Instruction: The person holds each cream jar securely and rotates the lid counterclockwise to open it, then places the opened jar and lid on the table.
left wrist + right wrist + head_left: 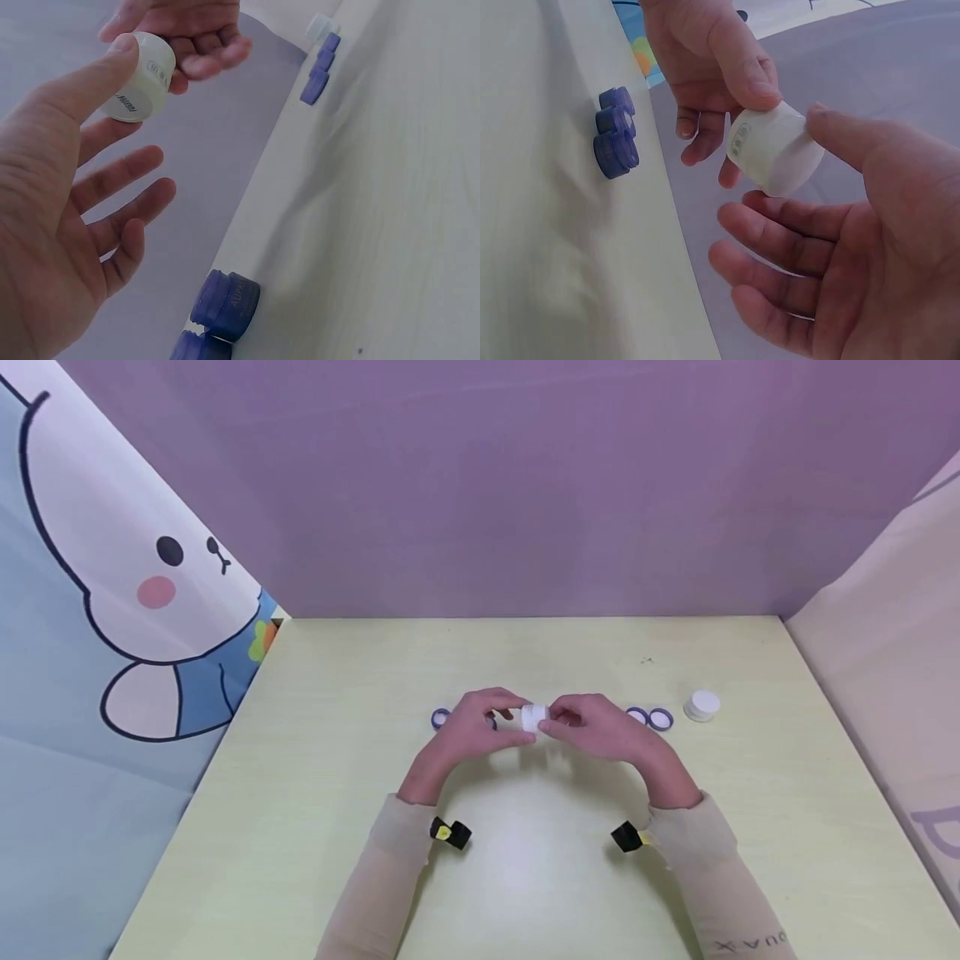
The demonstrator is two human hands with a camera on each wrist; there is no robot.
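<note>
Both hands hold a small white jar (533,717) in the air above the table, tipped on its side. My left hand (483,727) pinches one end of it between thumb and index finger, its other fingers spread loosely. At the opposite end, the thumb and index finger of my right hand (592,727) grip the smooth white lid (796,161). Small print shows on the jar's side in the left wrist view. Near the left hand stand blue jars (226,304), partly hidden by it in the head view.
On the right side of the table (525,877) lie several round blue-rimmed pieces (661,719) in a row, partly behind the right hand. Beside them stands another white jar (702,705). A purple curtain (525,493) hangs behind the table, with printed cloth (67,810) at the left.
</note>
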